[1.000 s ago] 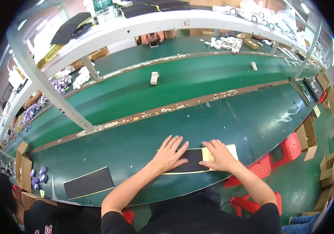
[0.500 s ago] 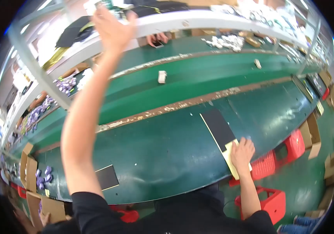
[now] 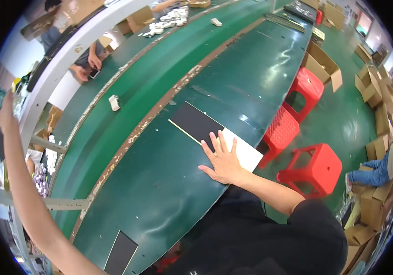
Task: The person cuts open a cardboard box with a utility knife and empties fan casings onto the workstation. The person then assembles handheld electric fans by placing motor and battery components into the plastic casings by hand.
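Sheet [image 3: 195, 120] under right hand [image 3: 227, 164]; long axis slants toward belt [image 3: 159, 68].

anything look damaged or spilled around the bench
The brown rail between the green bench and the belt looks worn: its paint is chipped, with pale patches showing through. I see no spill.

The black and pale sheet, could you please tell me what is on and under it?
The right hand rests partly on the sheet, fingers spread. Around it shows the green table; anything directly underneath is covered.
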Demonstrator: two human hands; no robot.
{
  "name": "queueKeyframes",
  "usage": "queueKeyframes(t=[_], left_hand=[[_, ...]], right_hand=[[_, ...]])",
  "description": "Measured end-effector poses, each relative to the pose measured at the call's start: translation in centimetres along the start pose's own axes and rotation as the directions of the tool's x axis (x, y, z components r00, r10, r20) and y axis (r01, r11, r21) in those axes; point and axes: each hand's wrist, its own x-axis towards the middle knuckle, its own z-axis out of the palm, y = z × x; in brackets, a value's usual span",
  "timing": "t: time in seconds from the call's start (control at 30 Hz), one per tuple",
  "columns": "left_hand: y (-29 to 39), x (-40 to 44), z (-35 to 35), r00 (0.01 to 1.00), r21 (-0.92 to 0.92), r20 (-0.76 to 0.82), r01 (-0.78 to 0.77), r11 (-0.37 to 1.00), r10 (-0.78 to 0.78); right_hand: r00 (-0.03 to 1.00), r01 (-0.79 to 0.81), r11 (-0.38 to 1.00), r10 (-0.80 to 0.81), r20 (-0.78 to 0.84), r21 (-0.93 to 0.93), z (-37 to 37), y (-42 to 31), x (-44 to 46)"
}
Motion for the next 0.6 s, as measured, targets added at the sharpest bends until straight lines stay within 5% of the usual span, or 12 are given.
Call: queueKeyframes(t=[0.13, 0.23, 0.27, 0.37, 0.43, 0.5, 0.53, 0.6], left_hand=[[7.5, -8.8, -2.1, 0.989, -0.103, 0.136, -0.037, 0.994, 0.051], [17.6, -23.8, -2.9, 0.964, -0.141, 0.249, -0.053, 0.989, 0.087], [18.3, -27.7, -2.2, 0.97, -0.228, 0.242, 0.029, 0.973, 0.028], [22.4, -41.9, 0.2, 0.917, -0.309, 0.321, 0.337, 0.89, -0.236], [22.4, -49.2, 1.0, 0.859, -0.35, 0.508, 0.28, 0.894, -0.07], [22.1, -55.7, 1.4, 0.792, -0.366, 0.562, 0.496, 0.788, -0.238], [20.4, -59.0, 1.6, 0.802, -0.289, 0.547, 0.451, 0.844, -0.241], [19.7, -62.0, 2.0, 0.846, -0.005, 0.525, 0.118, 0.993, -0.098]], right_hand=[[0.993, -0.029, 0.994, 0.04, -0.107, 0.104, -1.0, -0.5, 0.0], [0.94, 0.154, 0.967, -0.081, -0.331, 0.202, -3.3, -0.8, 1.4], [0.874, 0.285, 0.907, -0.113, -0.472, 0.31, -5.3, -1.3, 2.4], [0.959, 0.258, 0.855, -0.169, -0.23, 0.449, -7.0, -2.0, 3.5], [0.895, 0.379, 0.832, -0.218, -0.389, 0.404, -7.8, -2.7, 4.0], [0.842, 0.463, 0.806, -0.27, -0.467, 0.368, -8.9, -3.7, 4.6], [0.829, 0.489, 0.796, -0.297, -0.474, 0.357, -10.0, -3.6, 4.7], [0.789, 0.573, 0.742, -0.385, -0.479, 0.348, -12.1, -3.4, 4.7]])
